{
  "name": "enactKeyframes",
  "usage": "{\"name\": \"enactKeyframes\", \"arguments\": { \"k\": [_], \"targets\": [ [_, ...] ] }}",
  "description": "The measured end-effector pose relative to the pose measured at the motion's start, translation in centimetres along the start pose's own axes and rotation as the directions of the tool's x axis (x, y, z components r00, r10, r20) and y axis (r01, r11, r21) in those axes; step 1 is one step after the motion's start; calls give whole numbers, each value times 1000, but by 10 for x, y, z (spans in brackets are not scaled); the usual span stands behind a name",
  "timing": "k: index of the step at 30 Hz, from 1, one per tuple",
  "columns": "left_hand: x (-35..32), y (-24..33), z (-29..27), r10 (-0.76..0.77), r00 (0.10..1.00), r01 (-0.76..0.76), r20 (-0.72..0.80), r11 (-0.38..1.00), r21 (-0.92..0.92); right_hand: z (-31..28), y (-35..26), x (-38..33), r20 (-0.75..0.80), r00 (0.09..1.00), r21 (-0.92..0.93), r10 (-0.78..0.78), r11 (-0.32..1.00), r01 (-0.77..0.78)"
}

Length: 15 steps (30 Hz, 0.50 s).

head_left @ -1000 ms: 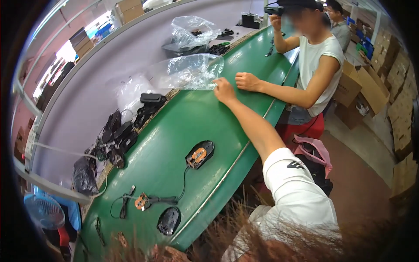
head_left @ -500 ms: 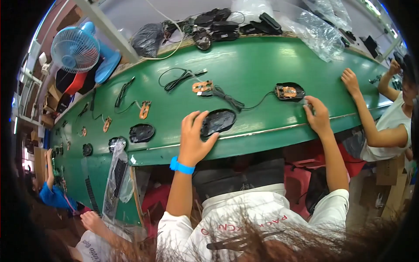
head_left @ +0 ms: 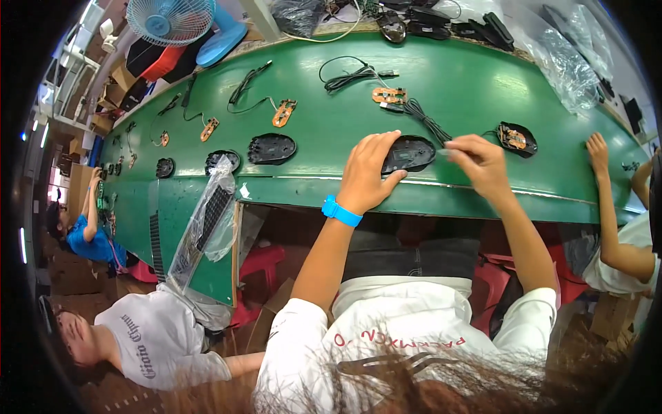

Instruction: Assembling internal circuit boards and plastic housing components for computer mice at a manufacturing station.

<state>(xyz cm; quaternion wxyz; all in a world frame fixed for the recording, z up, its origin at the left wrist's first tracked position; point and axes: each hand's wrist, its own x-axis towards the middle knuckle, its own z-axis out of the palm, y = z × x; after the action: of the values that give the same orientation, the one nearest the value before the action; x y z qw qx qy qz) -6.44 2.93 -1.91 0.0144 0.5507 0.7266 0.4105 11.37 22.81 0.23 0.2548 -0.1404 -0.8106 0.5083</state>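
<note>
My left hand point(head_left: 367, 172), with a blue wristband, rests on the left end of a black mouse base shell point(head_left: 410, 153) near the front edge of the green bench point(head_left: 317, 131). My right hand point(head_left: 479, 162) pinches a small clear piece over the shell's right end. A black cable point(head_left: 424, 117) runs from the shell up to an orange circuit board point(head_left: 390, 95). Another shell with an orange board point(head_left: 516, 138) lies just to the right.
More black shells point(head_left: 272, 148) and orange boards with cables point(head_left: 283, 112) lie along the bench to the left. A blue fan point(head_left: 181, 22), black mice and plastic bags point(head_left: 569, 55) line the far side. Another person's hand point(head_left: 597, 153) rests at right; a keyboard in plastic point(head_left: 207, 221) leans at left.
My left hand has slid from the shell's middle to its left end. My right hand has come in from the right-hand shell to pinch something over this one.
</note>
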Motion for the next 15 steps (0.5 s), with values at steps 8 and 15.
{"name": "enactKeyframes", "arguments": {
  "k": [8,15],
  "targets": [
    [0,-1,-4,-34,999,35,37,999,-4,44,0,29,117,962,-107,-245,960,258],
    [4,-2,-4,-54,997,54,60,999,4,39,5,28,141,949,-156,-282,940,302]
  ]
}}
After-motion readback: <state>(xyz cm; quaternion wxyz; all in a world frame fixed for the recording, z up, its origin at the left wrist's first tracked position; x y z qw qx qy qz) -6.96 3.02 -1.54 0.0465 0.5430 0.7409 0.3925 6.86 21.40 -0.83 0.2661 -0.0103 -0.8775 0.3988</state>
